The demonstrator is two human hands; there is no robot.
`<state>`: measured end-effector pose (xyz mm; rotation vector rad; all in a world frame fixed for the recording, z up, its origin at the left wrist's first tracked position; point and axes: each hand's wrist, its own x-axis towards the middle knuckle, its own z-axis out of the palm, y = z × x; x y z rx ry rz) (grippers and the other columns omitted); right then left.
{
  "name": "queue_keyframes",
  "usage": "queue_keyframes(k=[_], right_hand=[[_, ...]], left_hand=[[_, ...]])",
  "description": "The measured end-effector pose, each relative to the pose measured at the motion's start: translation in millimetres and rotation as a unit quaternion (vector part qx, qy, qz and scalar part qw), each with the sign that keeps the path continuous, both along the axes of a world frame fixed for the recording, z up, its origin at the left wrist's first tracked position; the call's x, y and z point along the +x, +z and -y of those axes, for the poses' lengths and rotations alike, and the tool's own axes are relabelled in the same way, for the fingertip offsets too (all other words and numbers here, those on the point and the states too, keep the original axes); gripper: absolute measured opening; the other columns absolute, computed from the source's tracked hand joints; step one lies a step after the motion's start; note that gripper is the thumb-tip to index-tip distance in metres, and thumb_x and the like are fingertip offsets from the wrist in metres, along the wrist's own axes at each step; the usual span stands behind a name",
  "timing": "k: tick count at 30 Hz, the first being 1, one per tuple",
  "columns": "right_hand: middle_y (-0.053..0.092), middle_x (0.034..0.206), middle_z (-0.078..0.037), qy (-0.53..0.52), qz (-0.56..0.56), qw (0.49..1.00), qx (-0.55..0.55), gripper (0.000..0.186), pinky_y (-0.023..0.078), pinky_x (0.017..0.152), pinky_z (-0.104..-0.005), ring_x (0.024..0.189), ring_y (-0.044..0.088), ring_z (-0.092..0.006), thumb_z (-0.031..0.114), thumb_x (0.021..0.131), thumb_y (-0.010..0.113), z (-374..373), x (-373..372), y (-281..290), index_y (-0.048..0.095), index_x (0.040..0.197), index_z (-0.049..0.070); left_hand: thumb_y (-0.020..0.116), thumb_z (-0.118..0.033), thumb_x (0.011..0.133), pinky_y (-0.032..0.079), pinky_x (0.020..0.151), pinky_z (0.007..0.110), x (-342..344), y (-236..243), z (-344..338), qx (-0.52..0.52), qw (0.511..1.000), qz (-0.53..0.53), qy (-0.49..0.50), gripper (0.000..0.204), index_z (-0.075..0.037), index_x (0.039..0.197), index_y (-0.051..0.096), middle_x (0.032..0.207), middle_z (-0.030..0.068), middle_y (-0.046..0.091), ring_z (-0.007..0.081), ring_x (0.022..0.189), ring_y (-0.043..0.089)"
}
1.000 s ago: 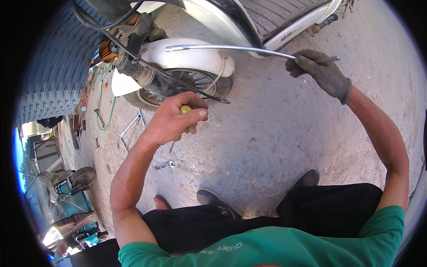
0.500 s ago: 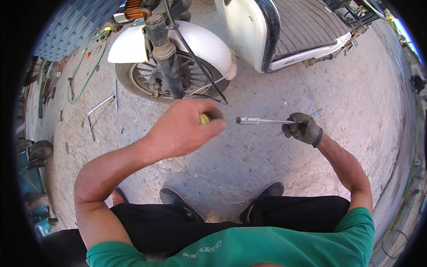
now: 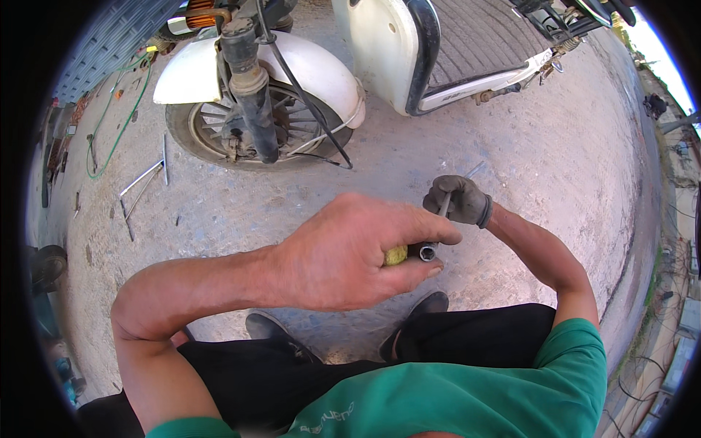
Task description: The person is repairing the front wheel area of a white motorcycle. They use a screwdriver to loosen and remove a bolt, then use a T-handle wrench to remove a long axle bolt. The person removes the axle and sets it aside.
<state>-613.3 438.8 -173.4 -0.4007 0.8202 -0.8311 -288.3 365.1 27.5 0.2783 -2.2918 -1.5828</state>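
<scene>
My bare left hand [image 3: 358, 252] is curled, with a small yellow object [image 3: 395, 255] partly showing inside the fingers; its kind I cannot make out. Between the thumb and fingertips of that hand lies the hollow end of a T-handle socket wrench [image 3: 427, 253], and whether they touch it I cannot tell. My right hand [image 3: 460, 200], in a dark grey glove, is closed around the wrench's shaft near the crossbar. Part of the crossbar shows beyond the glove.
Ahead stands a white motorbike's front wheel [image 3: 208, 128] with a white mudguard [image 3: 191, 78] and a fork leg [image 3: 255, 117]. To its right is a white body with a ribbed footboard [image 3: 485, 44]. Metal rods [image 3: 142, 179] and a green hose [image 3: 135, 109] lie on the concrete at left.
My left hand has moved right and nearer to me. The wrench has swung from lying sideways to pointing its socket end toward me, into the left hand's grasp area.
</scene>
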Motion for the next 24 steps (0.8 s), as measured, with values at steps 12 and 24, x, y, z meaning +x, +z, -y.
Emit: queue_keyframes(k=[12,24], right_hand=[[0.047,0.059,-0.005,-0.004,-0.041,0.998,0.041,0.031,0.049,0.068,-0.0383,0.077,0.060,-0.0269,0.023,0.096,0.056,2,7,-9,0.054,0.068,0.009],[0.049,0.066,0.002,0.011,-0.016,0.973,-0.231,0.037,0.036,0.055,-0.0301,0.061,0.044,-0.0136,0.044,0.094,0.070,-3,-78,54,0.065,0.087,0.008]], left_hand=[[0.075,-0.015,0.087,0.058,0.080,0.034,-9,2,-2,0.024,0.999,0.039,-0.017,0.036,-0.008,0.122,0.069,0.110,0.0125,0.074,0.0213,0.094,0.074],[0.071,-0.020,0.089,0.048,0.054,0.023,64,-43,43,0.188,0.934,0.267,0.145,0.039,0.000,0.123,0.065,0.084,0.0058,0.070,0.0072,0.066,0.061]])
